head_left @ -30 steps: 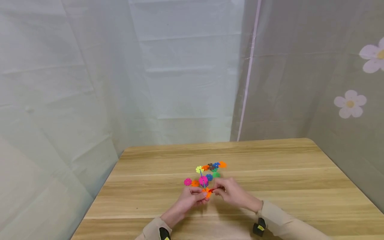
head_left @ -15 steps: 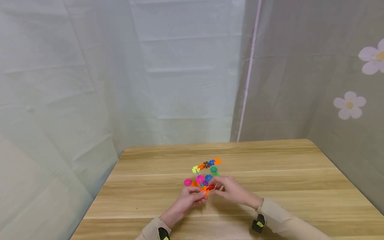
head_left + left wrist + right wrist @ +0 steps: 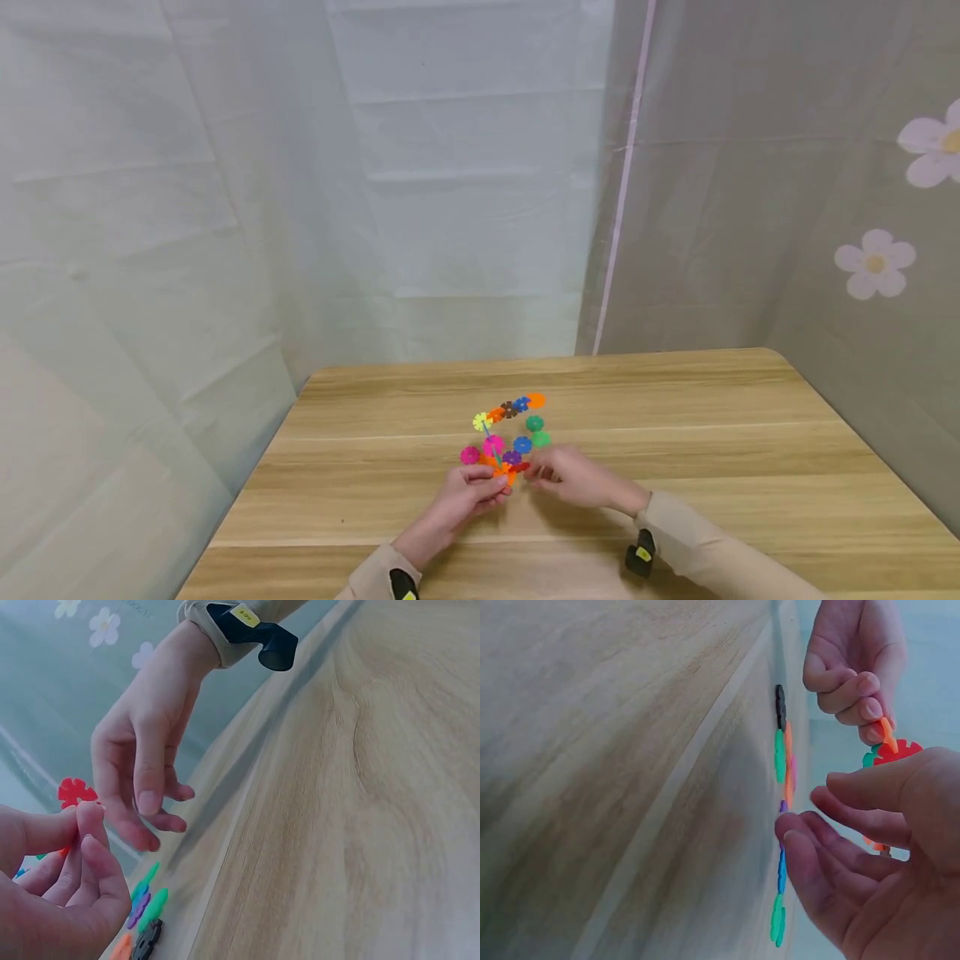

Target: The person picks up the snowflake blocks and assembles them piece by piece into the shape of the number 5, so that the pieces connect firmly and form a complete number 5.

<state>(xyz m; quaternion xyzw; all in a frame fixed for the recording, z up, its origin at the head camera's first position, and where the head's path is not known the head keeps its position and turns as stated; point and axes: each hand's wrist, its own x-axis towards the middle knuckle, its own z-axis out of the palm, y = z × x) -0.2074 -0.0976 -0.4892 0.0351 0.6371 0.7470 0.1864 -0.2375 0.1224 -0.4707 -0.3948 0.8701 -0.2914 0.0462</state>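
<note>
Letting go of the red disc [image 3: 521,467], the right hand [image 3: 572,477] in the head view now sits just beside it; the left hand [image 3: 471,493], shifted leftward, pinches the orange disc [image 3: 507,475] of a chain [image 3: 479,422] reaching away. Loose discs [image 3: 522,445] lie on the tabletop [image 3: 637,400] beyond the hands. From the left wrist, the right hand's loosely bent fingers hold nothing. From the right wrist, the red disc stands against the orange one unsupported, so that joint seems made.

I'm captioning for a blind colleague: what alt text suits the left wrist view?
A left hand holds up a red notched disc; an empty right hand hangs beside it. Below, green discs, a purple disc and a black disc lie on a wood-grain table, with flower-print cloth behind.
</note>
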